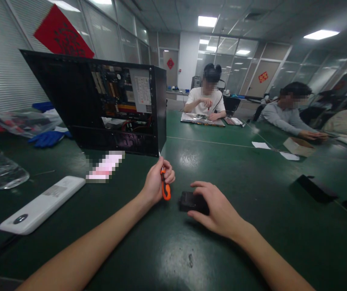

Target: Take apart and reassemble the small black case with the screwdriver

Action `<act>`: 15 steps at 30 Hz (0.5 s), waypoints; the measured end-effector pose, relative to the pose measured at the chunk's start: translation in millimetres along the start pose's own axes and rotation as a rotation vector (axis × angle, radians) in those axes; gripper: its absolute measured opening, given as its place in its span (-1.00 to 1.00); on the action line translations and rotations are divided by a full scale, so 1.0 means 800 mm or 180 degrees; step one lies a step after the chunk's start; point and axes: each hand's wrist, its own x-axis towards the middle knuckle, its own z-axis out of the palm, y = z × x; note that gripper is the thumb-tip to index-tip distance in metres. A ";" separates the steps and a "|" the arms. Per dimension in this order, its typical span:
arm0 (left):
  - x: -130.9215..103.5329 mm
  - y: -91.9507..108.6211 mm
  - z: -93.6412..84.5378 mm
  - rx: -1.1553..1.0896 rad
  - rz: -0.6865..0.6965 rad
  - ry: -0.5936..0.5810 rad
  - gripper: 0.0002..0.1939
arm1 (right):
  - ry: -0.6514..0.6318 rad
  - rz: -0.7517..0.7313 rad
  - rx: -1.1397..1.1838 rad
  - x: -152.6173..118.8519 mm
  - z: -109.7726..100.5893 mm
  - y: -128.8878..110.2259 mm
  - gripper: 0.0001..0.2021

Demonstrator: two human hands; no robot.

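Observation:
An open black computer case (158,109) stands on the green table at the left, with boards and cables showing inside. Near its lower front corner, my left hand (159,180) is wrapped round a screwdriver with an orange and black handle (166,191); the metal tip points up toward the case. To the right, my right hand (211,204) has its thumb and fingers spread around a small black box (187,201) lying on the table. The palm side is hidden, so I cannot tell how firmly the fingers touch the box.
On the left are a white power strip (44,204), a blurred pinkish object (106,166), a water bottle (0,167) and blue gloves (47,138). Black parts (316,188) and an open carton (299,146) lie right. Several people sit beyond, one working on a panel (202,119).

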 end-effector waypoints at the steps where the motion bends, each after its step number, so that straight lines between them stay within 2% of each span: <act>1: 0.001 0.001 -0.002 -0.0037 -0.0043 0.0013 -0.56 | -0.0099 0.0019 -0.0055 0.000 0.001 0.000 -0.61; 4: 0.003 -0.001 -0.007 -0.0015 -0.0155 -0.0048 -0.56 | -0.0340 0.0083 -0.0198 0.003 0.001 0.000 -0.63; 6: 0.003 -0.005 -0.007 0.0249 -0.0173 -0.0170 -0.54 | -0.0368 0.0084 -0.0254 0.004 0.002 0.003 -0.61; 9: -0.001 -0.002 -0.003 0.1259 -0.0045 -0.0447 -0.52 | -0.0351 0.0101 -0.0246 0.003 0.005 0.011 -0.63; 11: -0.006 0.007 -0.001 0.2185 0.0008 -0.0819 -0.55 | -0.0332 0.0139 -0.0162 0.002 0.008 0.016 -0.66; 13: -0.011 0.019 0.001 0.3126 -0.0055 -0.1392 -0.60 | -0.0318 0.0158 -0.0060 0.000 0.009 0.020 -0.66; 15: -0.015 0.027 0.003 0.3552 -0.0009 -0.1655 -0.56 | -0.0298 0.0169 -0.0008 0.000 0.009 0.023 -0.66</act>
